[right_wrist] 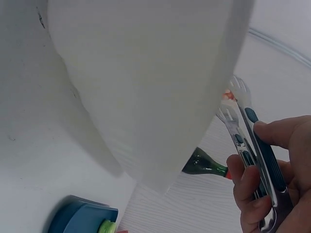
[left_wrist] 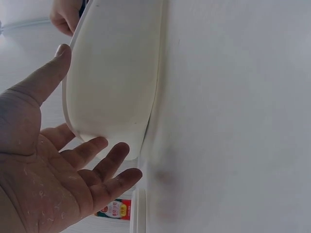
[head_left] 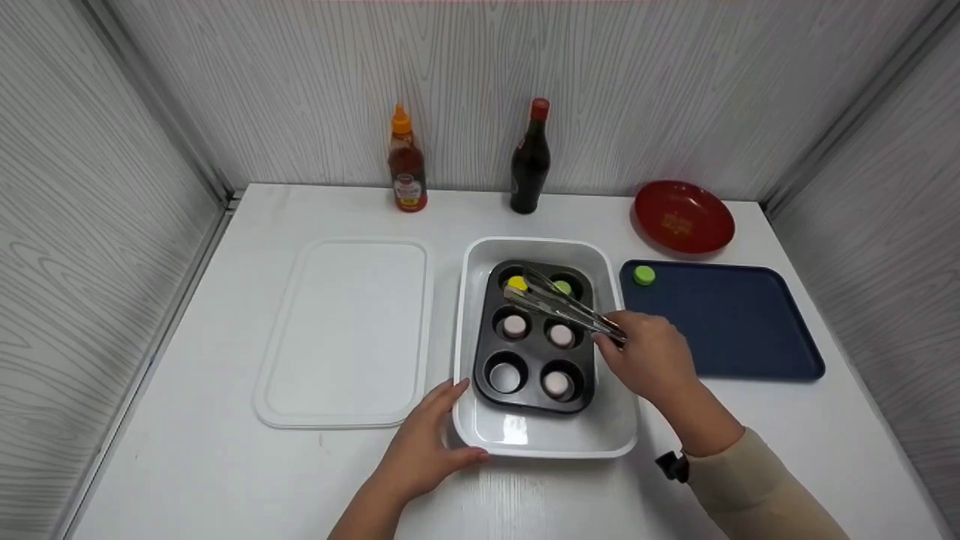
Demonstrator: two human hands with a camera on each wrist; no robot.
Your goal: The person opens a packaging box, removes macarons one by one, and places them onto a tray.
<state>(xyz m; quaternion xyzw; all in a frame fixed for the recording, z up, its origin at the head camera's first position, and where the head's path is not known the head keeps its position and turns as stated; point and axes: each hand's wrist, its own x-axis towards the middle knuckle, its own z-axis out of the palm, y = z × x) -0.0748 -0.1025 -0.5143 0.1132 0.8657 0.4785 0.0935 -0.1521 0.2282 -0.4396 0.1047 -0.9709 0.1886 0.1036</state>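
Observation:
My right hand [head_left: 651, 354] grips a pair of metal tongs [right_wrist: 265, 153]. Their tips are apart, above the back row of a dark muffin tin [head_left: 534, 360]; I cannot tell whether they touch anything. That row holds a yellow round piece [head_left: 517, 283] at left and a green round piece [head_left: 562, 287] at right, both partly behind the tongs. Pale round pieces lie in both middle cups and the front right cup. The tin sits inside a white tub [head_left: 546, 453]. With fingers spread, my left hand [head_left: 424, 442] touches the tub's near left corner.
To the right lies a navy tray [head_left: 742, 322] with a green round piece [head_left: 644, 275]. Behind it stands a red bowl [head_left: 682, 217]. A sauce bottle [head_left: 407, 169] and a dark bottle [head_left: 530, 165] stand at the back. A translucent lid [head_left: 349, 334] lies at left.

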